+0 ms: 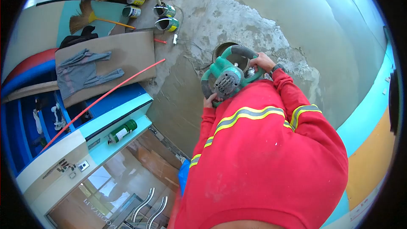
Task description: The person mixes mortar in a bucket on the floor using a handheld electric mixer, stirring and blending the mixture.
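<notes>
Mixer (229, 81) over bucket (220, 50), pails (168, 24) left

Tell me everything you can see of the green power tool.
The green power tool has a rounded housing that looks like plastic, with a grey, dirt-speckled, slotted end cap facing up toward the camera. A looped green handle frame with dark grip sections spreads to both sides. The left hand and right hand hold opposite sides of the frame, in front of the red top, beside a round container's opening. Whether it is running cannot be told.
</notes>
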`<state>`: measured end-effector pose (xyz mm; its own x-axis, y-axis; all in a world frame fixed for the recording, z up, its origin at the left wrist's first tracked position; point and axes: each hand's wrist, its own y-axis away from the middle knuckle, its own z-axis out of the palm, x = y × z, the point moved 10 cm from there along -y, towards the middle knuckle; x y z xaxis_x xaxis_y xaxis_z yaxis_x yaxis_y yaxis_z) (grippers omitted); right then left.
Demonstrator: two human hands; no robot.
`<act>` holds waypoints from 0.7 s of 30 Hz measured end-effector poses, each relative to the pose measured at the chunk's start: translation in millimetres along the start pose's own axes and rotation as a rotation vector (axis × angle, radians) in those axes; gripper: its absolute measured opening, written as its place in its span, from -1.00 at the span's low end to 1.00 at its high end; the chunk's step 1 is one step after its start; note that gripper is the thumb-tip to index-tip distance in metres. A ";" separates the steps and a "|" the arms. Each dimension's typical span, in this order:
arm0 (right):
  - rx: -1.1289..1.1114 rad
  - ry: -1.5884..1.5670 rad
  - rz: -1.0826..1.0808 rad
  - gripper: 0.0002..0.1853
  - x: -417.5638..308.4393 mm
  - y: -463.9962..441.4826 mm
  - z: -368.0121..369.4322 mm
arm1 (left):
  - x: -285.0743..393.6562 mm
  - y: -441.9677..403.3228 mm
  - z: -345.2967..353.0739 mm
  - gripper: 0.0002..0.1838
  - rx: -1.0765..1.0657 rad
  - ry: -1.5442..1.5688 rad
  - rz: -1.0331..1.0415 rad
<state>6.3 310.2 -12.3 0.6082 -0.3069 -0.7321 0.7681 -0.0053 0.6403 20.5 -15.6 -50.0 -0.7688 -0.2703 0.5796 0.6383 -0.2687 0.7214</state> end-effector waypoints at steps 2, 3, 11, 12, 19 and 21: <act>0.012 -0.020 0.000 -0.89 2.1 2.7 -5.3 | 5.6 2.6 5.3 -0.86 -0.006 0.005 -0.004; 0.016 -0.022 -0.007 -0.89 2.3 2.0 -8.3 | 8.1 4.9 8.6 -0.85 -0.008 -0.003 -0.012; 0.079 0.013 0.034 -0.89 9.4 -2.9 -14.2 | 5.5 0.8 17.0 -0.74 -0.155 0.152 -0.099; 0.069 -0.011 0.049 -0.89 12.8 -5.8 -13.9 | 7.3 0.2 19.3 -0.73 -0.167 0.151 -0.097; 0.051 -0.005 0.028 -0.88 34.5 -13.6 -23.2 | -8.6 -29.2 2.4 -0.67 -0.173 0.061 -0.142; 0.064 0.023 0.060 -0.87 33.2 -10.8 -30.9 | 2.6 -25.7 19.7 -0.65 -0.219 -0.048 -0.103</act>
<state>24.3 329.5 -50.8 0.6576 -0.2866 -0.6968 0.7164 -0.0484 0.6960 1.4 8.8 -59.6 -0.8280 -0.1879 0.5283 0.5455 -0.4876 0.6816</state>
